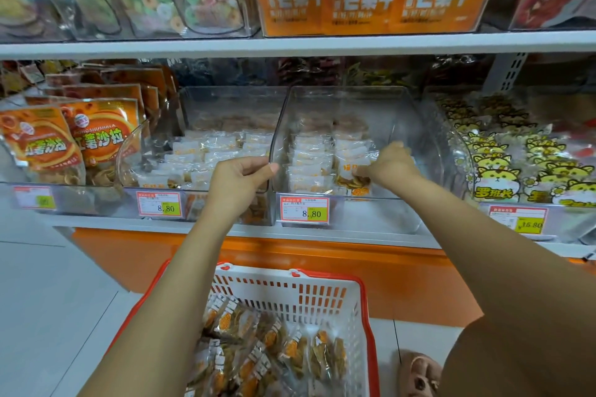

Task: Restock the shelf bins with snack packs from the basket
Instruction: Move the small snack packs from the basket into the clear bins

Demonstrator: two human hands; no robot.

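The right hand (392,164) shows only its back. Its fingertips are hidden among the packs (309,167), so a grip cannot be told. The left hand (240,179) pinches the wall (278,126), with its fingertips tucked under the palm. Below both hands, the basket (366,316) is cut by the bottom edge and partly covered by the left arm. Between the hands, the tag (304,209) is unreadable beyond 8.80. Far left of the left hand, another tag (34,197) is blurred.
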